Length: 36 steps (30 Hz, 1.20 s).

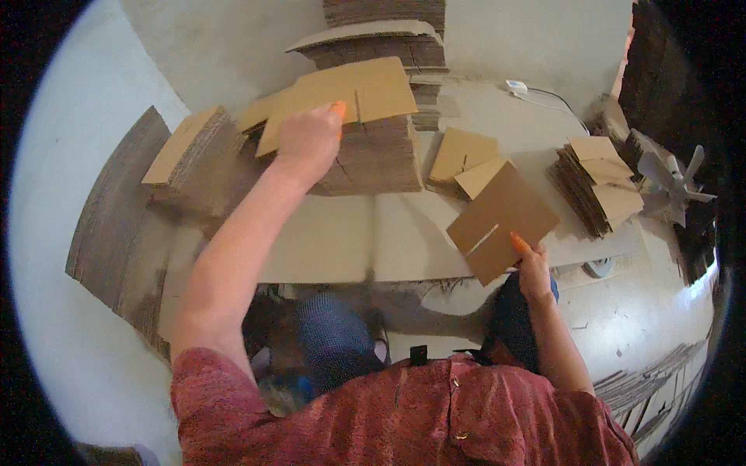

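Observation:
My left hand, with an orange cover on a fingertip, is closed at the near edge of a tan cardboard sheet. That sheet has a narrow slot and lies over a tall stack of cardboard; my knuckles hide the exact grip. On the right, my right hand pinches a smaller slotted cardboard piece by its lower right edge, an orange-covered thumb on top. The piece is held tilted above the table's front edge. Just behind it sits a low pile of cardboard pieces.
More cardboard stacks stand at the left and against the back wall. At the right of the table are a leaning cardboard pile and a grey fan. A white plug block with a cable lies at the back.

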Each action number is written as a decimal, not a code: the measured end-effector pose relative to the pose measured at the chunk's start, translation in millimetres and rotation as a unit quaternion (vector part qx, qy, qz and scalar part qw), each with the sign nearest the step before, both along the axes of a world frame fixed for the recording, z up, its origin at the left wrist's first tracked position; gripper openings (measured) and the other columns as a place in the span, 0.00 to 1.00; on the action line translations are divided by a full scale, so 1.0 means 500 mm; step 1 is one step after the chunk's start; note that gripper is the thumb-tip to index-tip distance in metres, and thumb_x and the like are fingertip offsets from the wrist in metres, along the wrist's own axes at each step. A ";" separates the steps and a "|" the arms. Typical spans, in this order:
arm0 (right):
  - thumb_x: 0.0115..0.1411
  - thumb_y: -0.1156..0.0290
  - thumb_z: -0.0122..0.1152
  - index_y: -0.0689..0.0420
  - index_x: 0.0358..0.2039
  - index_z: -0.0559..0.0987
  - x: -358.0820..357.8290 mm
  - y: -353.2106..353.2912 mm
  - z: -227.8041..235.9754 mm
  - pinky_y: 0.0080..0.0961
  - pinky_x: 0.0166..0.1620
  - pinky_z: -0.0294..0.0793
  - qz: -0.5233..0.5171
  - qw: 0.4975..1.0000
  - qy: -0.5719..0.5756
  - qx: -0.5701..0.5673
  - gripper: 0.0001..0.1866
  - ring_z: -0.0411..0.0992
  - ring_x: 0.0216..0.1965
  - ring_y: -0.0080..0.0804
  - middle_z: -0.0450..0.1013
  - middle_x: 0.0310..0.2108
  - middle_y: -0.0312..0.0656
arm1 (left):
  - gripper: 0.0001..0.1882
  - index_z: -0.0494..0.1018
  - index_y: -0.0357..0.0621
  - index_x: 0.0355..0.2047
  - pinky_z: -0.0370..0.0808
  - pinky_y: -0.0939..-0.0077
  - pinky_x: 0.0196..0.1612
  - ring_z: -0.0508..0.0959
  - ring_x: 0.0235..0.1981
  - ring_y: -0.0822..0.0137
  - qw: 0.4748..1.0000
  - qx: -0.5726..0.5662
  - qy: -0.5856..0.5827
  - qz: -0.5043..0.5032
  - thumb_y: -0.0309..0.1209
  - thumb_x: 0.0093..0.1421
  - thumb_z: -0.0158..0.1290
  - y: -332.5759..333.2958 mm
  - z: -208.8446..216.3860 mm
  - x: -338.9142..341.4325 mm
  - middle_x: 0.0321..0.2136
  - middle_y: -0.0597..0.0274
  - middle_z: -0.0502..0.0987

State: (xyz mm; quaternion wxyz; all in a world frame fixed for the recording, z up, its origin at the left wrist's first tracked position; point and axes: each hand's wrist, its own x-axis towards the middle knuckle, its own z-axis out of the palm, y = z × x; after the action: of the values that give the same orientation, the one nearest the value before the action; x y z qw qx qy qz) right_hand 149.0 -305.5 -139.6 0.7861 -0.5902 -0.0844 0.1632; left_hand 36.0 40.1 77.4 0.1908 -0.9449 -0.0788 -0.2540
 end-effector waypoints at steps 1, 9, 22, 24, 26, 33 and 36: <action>0.55 0.66 0.58 0.62 0.37 0.75 -0.003 -0.003 0.006 0.22 0.35 0.68 -0.010 1.000 0.002 -0.008 0.14 0.70 0.32 0.25 0.73 0.33 0.36 | 0.11 0.72 0.39 0.35 0.74 0.64 0.29 0.75 0.33 0.57 0.996 0.024 -0.057 -0.058 0.25 0.49 0.50 -0.016 -0.003 -0.036 0.28 0.58 0.74; 0.56 0.66 0.57 0.61 0.38 0.76 -0.017 -0.007 0.032 0.21 0.32 0.68 -0.028 1.000 -0.007 -0.009 0.13 0.69 0.29 0.23 0.73 0.31 0.36 | 0.09 0.75 0.37 0.28 0.73 0.71 0.24 0.73 0.32 0.62 0.999 0.010 0.028 -0.037 0.25 0.44 0.52 -0.203 -0.131 -0.294 0.28 0.61 0.71; 0.58 0.69 0.55 0.63 0.43 0.74 -0.090 0.000 0.085 0.24 0.48 0.63 -0.018 0.975 -0.209 -0.077 0.15 0.66 0.43 0.28 0.70 0.42 0.38 | 0.16 0.75 0.38 0.26 0.70 0.60 0.29 0.75 0.26 0.55 0.933 -0.316 0.142 0.098 0.41 0.55 0.54 -0.010 -0.329 -0.153 0.22 0.50 0.74; 0.58 0.69 0.55 0.62 0.43 0.74 -0.122 -0.008 0.110 0.24 0.48 0.63 -0.020 0.967 -0.247 -0.061 0.14 0.65 0.44 0.28 0.70 0.42 0.38 | 0.17 0.75 0.37 0.23 0.69 0.63 0.27 0.73 0.21 0.61 0.906 -0.386 0.143 0.101 0.42 0.55 0.54 -0.007 -0.286 -0.129 0.19 0.51 0.73; 0.55 0.75 0.59 0.61 0.41 0.75 -0.141 -0.003 0.123 0.24 0.45 0.66 -0.043 0.945 -0.323 -0.018 0.11 0.68 0.40 0.25 0.74 0.38 0.35 | 0.18 0.73 0.37 0.20 0.65 0.67 0.22 0.67 0.18 0.71 0.856 -0.502 0.101 0.072 0.42 0.55 0.54 -0.030 -0.250 -0.117 0.15 0.57 0.72; 0.53 0.79 0.59 0.60 0.39 0.76 -0.156 0.071 0.188 0.22 0.44 0.66 -0.033 0.913 -0.406 0.025 0.11 0.68 0.39 0.27 0.73 0.37 0.36 | 0.18 0.73 0.31 0.23 0.68 0.65 0.25 0.71 0.18 0.62 0.856 -0.489 0.164 0.022 0.38 0.56 0.50 -0.205 -0.167 -0.071 0.15 0.46 0.71; 0.53 0.79 0.60 0.60 0.40 0.75 -0.144 0.075 0.193 0.26 0.41 0.70 -0.055 0.908 -0.413 0.037 0.12 0.71 0.37 0.29 0.75 0.37 0.39 | 0.17 0.73 0.32 0.23 0.68 0.65 0.25 0.71 0.18 0.62 0.848 -0.515 0.121 -0.038 0.37 0.55 0.50 -0.212 -0.207 -0.066 0.15 0.46 0.72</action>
State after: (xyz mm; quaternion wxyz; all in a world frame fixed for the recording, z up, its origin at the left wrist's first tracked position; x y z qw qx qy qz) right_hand 77.3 -267.8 -43.3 0.7098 -0.5792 -0.3748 -0.1422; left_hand 3.2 -66.1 -26.2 -0.3251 -0.9330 -0.1389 -0.0678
